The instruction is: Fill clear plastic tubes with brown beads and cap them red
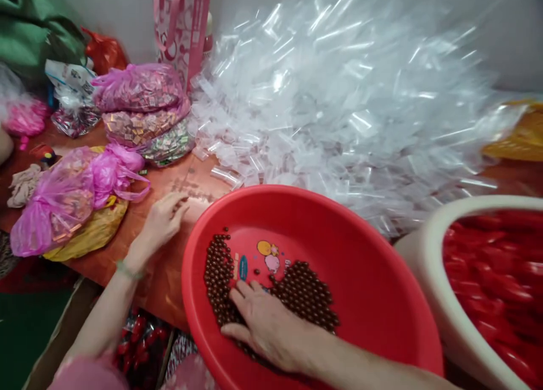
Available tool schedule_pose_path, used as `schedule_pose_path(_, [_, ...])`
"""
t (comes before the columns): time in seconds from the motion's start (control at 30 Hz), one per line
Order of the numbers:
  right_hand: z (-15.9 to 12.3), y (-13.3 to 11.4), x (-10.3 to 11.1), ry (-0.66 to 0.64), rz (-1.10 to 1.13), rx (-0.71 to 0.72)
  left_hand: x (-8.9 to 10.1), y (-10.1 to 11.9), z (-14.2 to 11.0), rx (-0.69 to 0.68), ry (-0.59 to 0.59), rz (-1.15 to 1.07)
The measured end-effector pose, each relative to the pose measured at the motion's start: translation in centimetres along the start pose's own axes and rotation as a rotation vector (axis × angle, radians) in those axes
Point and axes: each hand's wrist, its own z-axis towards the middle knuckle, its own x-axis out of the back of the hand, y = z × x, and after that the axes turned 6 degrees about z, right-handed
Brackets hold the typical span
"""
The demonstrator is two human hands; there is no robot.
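Note:
My right hand reaches into a red plastic basin. Its fingers are spread and its palm faces down on small round dark brown balls, which lie in two patches on the basin's printed floor. Left of the basin, my left hand is closed just above the table, fingers curled in a pinch. A clear plastic piece juts from its fingertips toward the basin's rim; its exact shape is blurred.
A large heap of clear plastic pieces fills the back. On the right stands a white tub of red wrapped items. Pink bags and knotted purple bags lie left on the orange-red table. A pink tote stands behind.

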Motion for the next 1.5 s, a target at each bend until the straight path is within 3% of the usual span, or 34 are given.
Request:
schedule_pose_path(0.1, [-0.9, -0.2, -0.3, -0.128, 0.229, 0.004, -4.8, 0.0, 7.0, -0.128, -0.091, 0.103])
schedule_pose_path(0.2, [-0.5, 0.4, -0.2, -0.219, 0.377, -0.035, -7.9, 0.5, 10.5, -0.13, -0.127, 0.137])
schedule_pose_path(0.37, [1.4, 2.0, 0.0, -0.415, 0.853, -0.171, -10.0, 0.9, 12.1, -0.117, -0.156, 0.154])
schedule_pose_path(0.5, [1.6, 2.7, 1.3, -0.389, 1.23, -0.173, -10.5, 0.2, 11.6, -0.109, -0.153, 0.091])
schedule_pose_path(0.67, [0.4, 2.8, 3.9, -0.126, 1.577, -0.012, -9.0, -1.5, 8.7, -0.017, -0.072, -0.065])
schedule_pose_path(0.83, [-1.0, 1.8, 5.8, 0.132, 1.786, 0.128, -4.1, -2.1, 4.2, 0.054, 0.019, -0.193])
schedule_pose_path(0.93, [-1.6, 0.9, 6.7, 0.261, 1.836, 0.199, -0.1, -0.3, 1.5, -0.008, 0.045, -0.269])
schedule_pose_path(1.03, [-1.7, -0.1, 7.2, 0.334, 1.875, 0.232, 3.2, 3.3, -0.8, -0.172, 0.041, -0.291])
schedule_pose_path(1.1, [-1.3, -0.5, 7.2, 0.374, 1.911, 0.222, 4.4, 6.0, -2.0, -0.269, 0.0, -0.255])
schedule_pose_path(1.27, [-0.5, -0.7, 5.7, 0.407, 1.971, 0.147, 3.7, 10.8, -4.1, -0.45, -0.05, -0.21])
schedule_pose_path(1.37, [-0.8, -0.9, 4.7, 0.419, 1.963, 0.172, 2.0, 12.4, -5.0, -0.364, 0.051, -0.276])
schedule_pose_path(1.5, [-1.5, -1.4, 3.8, 0.411, 1.942, 0.21, 0.2, 14.1, -6.0, -0.197, 0.136, -0.554])
